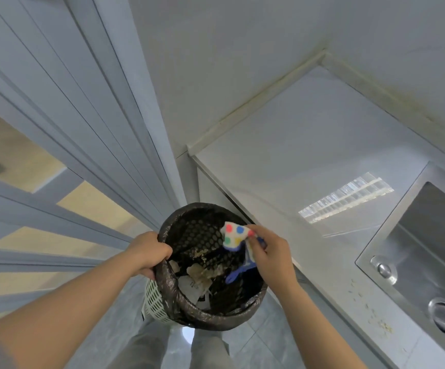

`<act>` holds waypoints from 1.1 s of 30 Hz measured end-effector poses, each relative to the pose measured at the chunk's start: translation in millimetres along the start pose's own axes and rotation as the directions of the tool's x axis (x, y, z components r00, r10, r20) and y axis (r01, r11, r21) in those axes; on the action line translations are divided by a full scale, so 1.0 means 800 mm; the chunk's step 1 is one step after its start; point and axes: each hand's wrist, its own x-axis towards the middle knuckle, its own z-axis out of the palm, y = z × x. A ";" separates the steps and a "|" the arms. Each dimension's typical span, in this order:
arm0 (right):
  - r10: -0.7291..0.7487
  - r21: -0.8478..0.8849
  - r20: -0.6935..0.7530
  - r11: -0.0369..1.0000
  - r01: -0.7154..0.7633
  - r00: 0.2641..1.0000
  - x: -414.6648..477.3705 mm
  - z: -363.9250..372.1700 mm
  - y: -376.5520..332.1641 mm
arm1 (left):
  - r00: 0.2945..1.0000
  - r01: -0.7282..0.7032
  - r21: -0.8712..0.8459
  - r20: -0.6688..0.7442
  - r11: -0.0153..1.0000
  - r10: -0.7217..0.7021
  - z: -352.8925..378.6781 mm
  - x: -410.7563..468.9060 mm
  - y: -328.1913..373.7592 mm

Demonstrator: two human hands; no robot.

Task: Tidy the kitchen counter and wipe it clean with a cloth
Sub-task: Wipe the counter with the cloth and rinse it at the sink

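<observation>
Currently the left hand grips the waste bin at its rim; the right hand pinches the dotted cloth above it: soft, light, limp, likely best bunched.

Open room lies over the countertop at centre right, bounded by the wall behind and the steel sink at the right edge. At lower centre the waste bin sits between the countertop edge and the sliding-door frame, its mouth partly taken up by the right hand holding a dotted cloth.
</observation>
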 end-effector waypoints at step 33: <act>0.136 -0.029 -0.433 0.986 -0.164 0.891 0.041 -0.032 -0.026 | 0.997 -0.076 0.061 0.012 0.995 0.076 0.003 -0.024 0.003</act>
